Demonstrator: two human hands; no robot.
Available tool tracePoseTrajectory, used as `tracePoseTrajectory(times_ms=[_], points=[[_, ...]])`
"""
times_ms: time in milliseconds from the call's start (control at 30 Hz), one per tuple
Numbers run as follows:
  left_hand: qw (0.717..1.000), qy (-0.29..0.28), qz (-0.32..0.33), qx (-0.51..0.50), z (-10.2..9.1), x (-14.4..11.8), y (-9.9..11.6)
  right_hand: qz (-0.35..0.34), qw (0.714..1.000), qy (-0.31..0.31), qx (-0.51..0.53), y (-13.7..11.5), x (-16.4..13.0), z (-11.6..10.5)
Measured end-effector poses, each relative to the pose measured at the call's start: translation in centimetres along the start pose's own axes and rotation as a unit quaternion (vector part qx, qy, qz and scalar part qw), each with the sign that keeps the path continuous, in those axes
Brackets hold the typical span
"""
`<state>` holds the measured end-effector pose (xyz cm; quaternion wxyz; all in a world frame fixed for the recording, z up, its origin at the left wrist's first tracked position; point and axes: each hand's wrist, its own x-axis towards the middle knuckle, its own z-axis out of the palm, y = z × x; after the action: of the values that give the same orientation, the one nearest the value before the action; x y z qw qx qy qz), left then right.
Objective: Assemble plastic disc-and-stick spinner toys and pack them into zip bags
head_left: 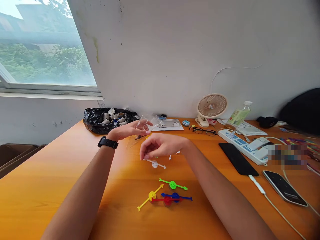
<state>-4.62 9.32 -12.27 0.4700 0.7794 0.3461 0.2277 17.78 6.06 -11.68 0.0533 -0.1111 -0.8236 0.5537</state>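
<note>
My right hand (163, 145) is closed in a pinch at the tail end of a white arrow spinner (154, 164), which extends to the right beneath the fingers. Beyond it, my left hand (130, 130), with a black watch (108, 142) on the wrist, has a crumpled clear plastic bag (132, 141) between thumb and fingers. Closer to me lie a green arrow spinner (172, 185), a yellow one (152, 196), a blue one (176, 197) and a red one (168, 200). The red and blue arrows overlap. Small white pieces (170, 157) show partly behind my right hand.
A black plastic bag (93, 121) full of rolls stands at the back left. Along the wall are a small fan (212, 106), glasses (203, 131) and a bottle (238, 115). At right lie a power strip (240, 145), a black phone (237, 158) and a cabled device (285, 187).
</note>
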Motion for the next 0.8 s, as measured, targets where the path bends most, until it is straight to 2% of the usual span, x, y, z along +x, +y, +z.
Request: tracePoseTrajectory(times_ms=[67,133,200,267,367,433,500,733,800], points=[[1.0,-0.008,0.017,-0.006,-0.1,0.0,-0.1,-0.03,0.995,0.089,0.017,-1.1,-0.8,-0.4],[1.0,-0.012,0.023,-0.016,-0.2,0.1,-0.4,-0.076,0.973,0.215,0.02,-2.1,-1.6,-1.2],[0.999,-0.013,0.014,-0.025,-0.2,0.2,-0.6,-0.138,0.923,0.36,0.012,-2.8,-2.5,-2.2],[0.999,-0.021,0.01,-0.036,-0.2,0.3,-0.7,-0.194,0.853,0.484,0.0,-3.0,-3.3,-3.4],[0.997,-0.04,0.028,-0.056,0.2,0.5,-0.5,-0.233,0.773,0.589,-0.033,-2.5,-4.1,-4.8],[0.995,-0.054,0.038,-0.07,0.5,0.7,-0.3,-0.231,0.749,0.618,-0.06,-2.0,-4.3,-5.3],[0.994,-0.068,0.047,-0.078,0.8,0.9,-0.1,-0.217,0.746,0.625,-0.079,-1.6,-4.1,-5.4],[0.985,-0.101,0.069,-0.119,1.4,1.3,0.4,-0.179,0.768,0.605,-0.109,-0.7,-3.2,-5.0],[0.985,-0.101,0.065,-0.125,1.4,1.3,0.4,-0.171,0.785,0.586,-0.106,-0.6,-3.2,-4.9]])
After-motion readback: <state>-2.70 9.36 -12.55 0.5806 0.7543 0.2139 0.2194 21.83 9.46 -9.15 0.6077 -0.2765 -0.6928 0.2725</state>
